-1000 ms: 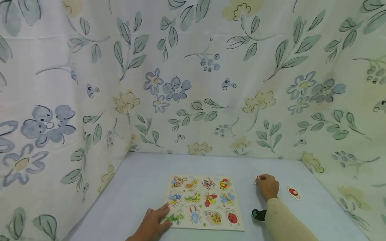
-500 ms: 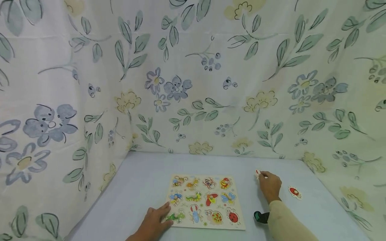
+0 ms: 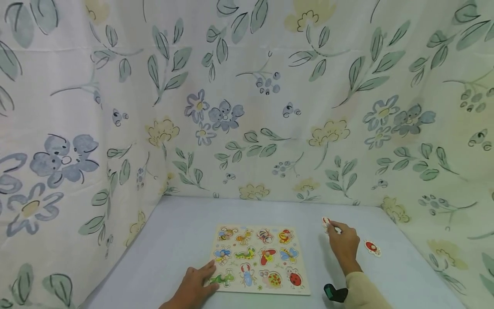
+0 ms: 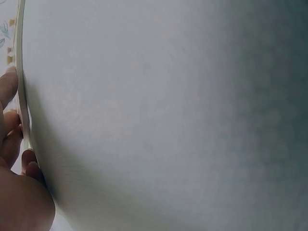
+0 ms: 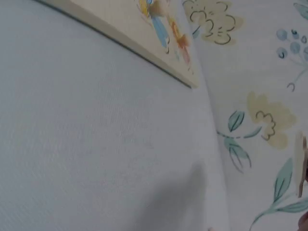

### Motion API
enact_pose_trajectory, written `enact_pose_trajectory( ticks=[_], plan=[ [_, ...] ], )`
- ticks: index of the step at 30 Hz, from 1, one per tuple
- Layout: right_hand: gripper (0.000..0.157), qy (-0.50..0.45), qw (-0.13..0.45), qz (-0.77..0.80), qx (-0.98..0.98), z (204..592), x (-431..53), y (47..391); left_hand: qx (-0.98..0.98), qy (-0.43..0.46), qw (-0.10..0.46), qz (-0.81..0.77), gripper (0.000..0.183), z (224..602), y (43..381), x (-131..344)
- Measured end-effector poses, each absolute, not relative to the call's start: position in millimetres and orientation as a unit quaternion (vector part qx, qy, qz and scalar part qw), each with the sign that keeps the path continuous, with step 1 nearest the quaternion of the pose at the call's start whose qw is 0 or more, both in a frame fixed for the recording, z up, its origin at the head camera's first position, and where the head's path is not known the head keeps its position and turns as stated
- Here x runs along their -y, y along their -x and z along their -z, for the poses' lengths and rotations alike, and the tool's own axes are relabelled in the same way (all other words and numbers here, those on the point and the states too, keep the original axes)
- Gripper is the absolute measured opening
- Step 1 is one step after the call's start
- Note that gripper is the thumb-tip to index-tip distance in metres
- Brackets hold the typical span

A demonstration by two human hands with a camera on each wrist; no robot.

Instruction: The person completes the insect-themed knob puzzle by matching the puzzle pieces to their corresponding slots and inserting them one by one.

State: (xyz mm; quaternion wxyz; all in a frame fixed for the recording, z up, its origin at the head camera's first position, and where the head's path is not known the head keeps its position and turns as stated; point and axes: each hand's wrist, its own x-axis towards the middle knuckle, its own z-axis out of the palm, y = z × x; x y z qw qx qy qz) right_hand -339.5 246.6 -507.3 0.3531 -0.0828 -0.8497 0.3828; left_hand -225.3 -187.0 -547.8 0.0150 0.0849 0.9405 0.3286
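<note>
My left hand (image 3: 195, 283) lies at the lower left corner of a wooden insect peg puzzle board (image 3: 305, 289), its fingers relaxed on the edge. In the left wrist view, the fingers (image 4: 8, 89) touch the board's thin side. To the right of the board, my right hand (image 3: 344, 242) pinches a puzzle piece (image 3: 326, 222) with red on it, held up between thumb and fingertips. Its exact picture is too small to tell. Only the edge of this piece (image 5: 300, 166) shows in the right wrist view. A red ladybird-like puzzle piece (image 3: 372, 248) lies right of that hand.
A white table (image 3: 181, 227) carries the board and the loose piece. Cloth with printed flowers and leaves (image 3: 247, 107) hangs behind and at both sides. A dark strap with a green part (image 3: 335, 293) sits at my right wrist.
My right hand has raised the puzzle piece from the table and tilted it, so more of the piece shows. My left hand and the board have stayed in place.
</note>
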Motion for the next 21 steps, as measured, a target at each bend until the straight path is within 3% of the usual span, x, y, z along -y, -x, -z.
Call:
enact_pose_trajectory(
  ticks=[9,21],
  plan=[
    [0.009,0.009,0.443,-0.396,0.805,481.8,-223.5,316.5,-0.936,-0.092,0.011,-0.34,0.067,546.9,224.4,189.0],
    [0.009,-0.05,0.484,-0.385,0.784,471.0,-204.0,293.7,-0.936,-0.083,0.014,-0.343,0.067,542.5,221.0,188.3]
  ],
)
